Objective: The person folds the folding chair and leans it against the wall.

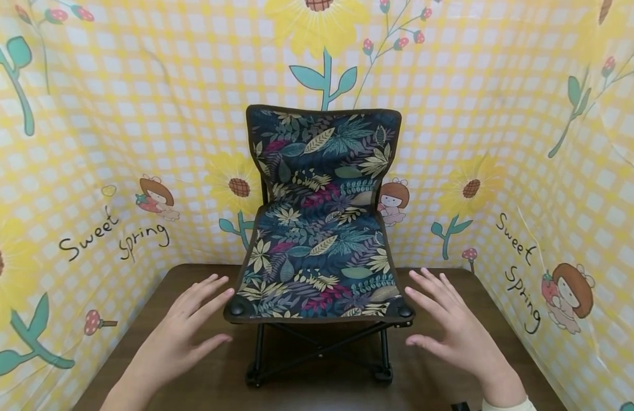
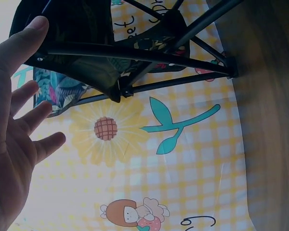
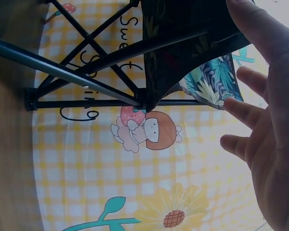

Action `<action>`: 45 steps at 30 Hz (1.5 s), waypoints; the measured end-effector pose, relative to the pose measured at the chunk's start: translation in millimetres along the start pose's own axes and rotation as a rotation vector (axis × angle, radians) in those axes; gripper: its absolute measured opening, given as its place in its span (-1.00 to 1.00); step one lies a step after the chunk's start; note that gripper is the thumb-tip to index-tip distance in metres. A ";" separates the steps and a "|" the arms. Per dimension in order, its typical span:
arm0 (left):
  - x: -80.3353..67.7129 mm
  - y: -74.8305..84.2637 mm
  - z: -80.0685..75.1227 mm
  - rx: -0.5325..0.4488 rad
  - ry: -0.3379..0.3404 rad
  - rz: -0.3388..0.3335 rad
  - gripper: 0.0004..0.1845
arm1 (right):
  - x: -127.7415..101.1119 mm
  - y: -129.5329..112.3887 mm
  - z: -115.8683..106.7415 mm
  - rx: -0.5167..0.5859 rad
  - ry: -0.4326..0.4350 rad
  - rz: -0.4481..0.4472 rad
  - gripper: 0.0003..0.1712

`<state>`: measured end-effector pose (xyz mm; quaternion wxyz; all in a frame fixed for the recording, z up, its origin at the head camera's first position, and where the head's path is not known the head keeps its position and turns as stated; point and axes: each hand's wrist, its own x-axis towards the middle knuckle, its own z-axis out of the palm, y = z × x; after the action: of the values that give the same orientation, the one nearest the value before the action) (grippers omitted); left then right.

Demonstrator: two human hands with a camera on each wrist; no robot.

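Folding chair stands between the spread hands: left hand and right hand just beside its seat.

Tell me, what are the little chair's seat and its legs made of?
The seat looks like woven cloth: it sags softly and has printed leaves with a sewn edge. The legs seem to be thin metal tubes painted black, slightly shiny, though that is not certain.

The folding chair is viewed from above by the head camera, and from below, seemingly close, by both wrist cameras.
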<state>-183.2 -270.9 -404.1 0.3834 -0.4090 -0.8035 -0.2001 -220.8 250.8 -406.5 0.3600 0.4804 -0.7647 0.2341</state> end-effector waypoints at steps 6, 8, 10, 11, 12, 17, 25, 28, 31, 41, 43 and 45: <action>1.1 2.9 -2.2 -0.001 0.019 0.008 -0.26 | 3.3 -1.3 -2.9 -0.018 -0.007 0.007 -0.01; 1.2 3.5 -2.7 -0.003 0.025 0.008 -0.27 | 3.9 -1.7 -2.9 -0.018 -0.012 0.009 -0.01; 1.1 4.2 -2.8 -0.004 0.029 0.011 -0.29 | 4.0 -2.4 -2.2 -0.016 -0.016 0.006 -0.01; 1.0 4.5 -2.6 -0.003 0.029 0.014 -0.30 | 4.0 -2.8 -1.7 -0.012 -0.016 0.003 -0.01; 0.8 5.0 -2.4 -0.005 0.031 0.019 -0.30 | 3.8 -3.3 -1.1 -0.009 -0.014 -0.001 -0.02; -0.2 6.7 -1.4 -0.003 0.035 0.035 -0.33 | 4.2 -6.0 1.7 0.021 -0.001 -0.021 -0.03; 0.3 8.5 2.2 -0.002 0.030 0.051 -0.37 | 5.9 -11.3 4.8 0.029 -0.020 -0.037 -0.04; 0.1 9.4 4.5 0.002 0.035 0.057 -0.39 | 6.4 -13.2 4.7 0.027 -0.016 -0.040 -0.05; -0.1 10.2 6.4 0.004 0.043 0.057 -0.40 | 7.5 -14.3 4.7 0.031 -0.010 -0.044 -0.06; 3.4 9.8 10.9 0.011 0.030 0.061 -0.46 | 9.2 -13.7 10.5 0.043 0.013 -0.092 -0.21; 4.0 10.5 11.5 0.013 0.027 0.062 -0.49 | 8.0 -13.4 12.2 0.037 0.016 -0.097 -0.24; 4.4 10.9 12.2 0.017 0.029 0.064 -0.51 | 7.4 -13.0 13.5 0.033 0.018 -0.098 -0.26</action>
<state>-181.4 -254.6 -408.1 0.4047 -0.4283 -0.7861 -0.1867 -215.5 231.6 -409.1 0.3698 0.5211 -0.7331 0.2329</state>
